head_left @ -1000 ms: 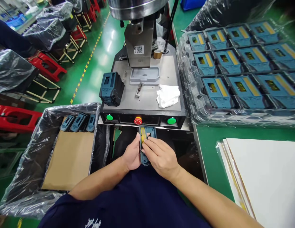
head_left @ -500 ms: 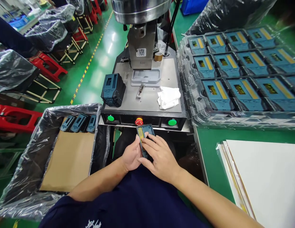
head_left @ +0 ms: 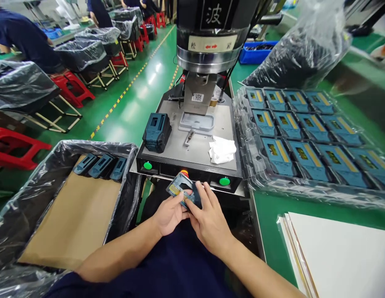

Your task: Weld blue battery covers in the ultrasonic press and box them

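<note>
Just in front of the press's front edge, a blue-grey plastic cover (head_left: 179, 181) with a yellow strip and a rectangular opening is held in both hands, tilted. My left hand (head_left: 170, 213) grips its lower left side, thumb on top near the yellow strip. My right hand (head_left: 211, 219) holds the right end, with fingers over the far edge and the thumb side close to the opening. Those fingers hide part of the cover. Behind it stands the press (head_left: 200, 93), with a pale grey fixture (head_left: 197, 123) on its metal plate.
Left on the plate is a stack of dark blue covers (head_left: 157, 131); right, a white cloth (head_left: 222, 150). Green buttons (head_left: 224, 181) line the front. A clear tray (head_left: 257, 184) of covers stands right, above white sheets (head_left: 344, 248). A plastic-lined bin (head_left: 63, 145) sits left.
The cover has turned from nearly upright to a slant, and my right hand has shifted from lying across it to its right end. The head view has tilted upward.
</note>
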A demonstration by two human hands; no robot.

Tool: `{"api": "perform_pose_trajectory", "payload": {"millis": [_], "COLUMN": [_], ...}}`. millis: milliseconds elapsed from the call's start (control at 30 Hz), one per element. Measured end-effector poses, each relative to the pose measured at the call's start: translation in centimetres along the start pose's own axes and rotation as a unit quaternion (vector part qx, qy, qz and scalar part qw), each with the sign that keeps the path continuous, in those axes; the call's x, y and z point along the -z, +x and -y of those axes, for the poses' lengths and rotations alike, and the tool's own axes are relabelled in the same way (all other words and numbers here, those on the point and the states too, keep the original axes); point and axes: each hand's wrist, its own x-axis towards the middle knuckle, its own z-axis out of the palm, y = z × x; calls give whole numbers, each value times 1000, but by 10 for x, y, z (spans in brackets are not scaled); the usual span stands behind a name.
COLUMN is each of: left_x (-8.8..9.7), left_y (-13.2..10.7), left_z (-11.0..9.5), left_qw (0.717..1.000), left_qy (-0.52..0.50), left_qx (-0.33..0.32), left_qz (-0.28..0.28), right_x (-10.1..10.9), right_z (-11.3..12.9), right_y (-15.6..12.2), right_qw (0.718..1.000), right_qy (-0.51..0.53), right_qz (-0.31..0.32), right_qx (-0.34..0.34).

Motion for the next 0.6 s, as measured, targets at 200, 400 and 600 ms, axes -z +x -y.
{"api": "perform_pose_trajectory", "payload": {"millis": [200,400,600], "left_x": [0,8,32], "left_y": [-2,-5,-15], "left_z": [-6,-14,-24], "left_qw": [997,999,996], "left_qy": [-24,35,32], "left_qx": [-32,-17,-21], "left_qz": [60,-18,-84], "right_x": [12,43,56], "right_z": [-13,-102,-188], "right_y": [20,87,172], "right_qw": [999,998,997], "right_qy": [-8,-36,-46], "right_qz": [0,-28,59], "right_qx": [37,38,-27]}}
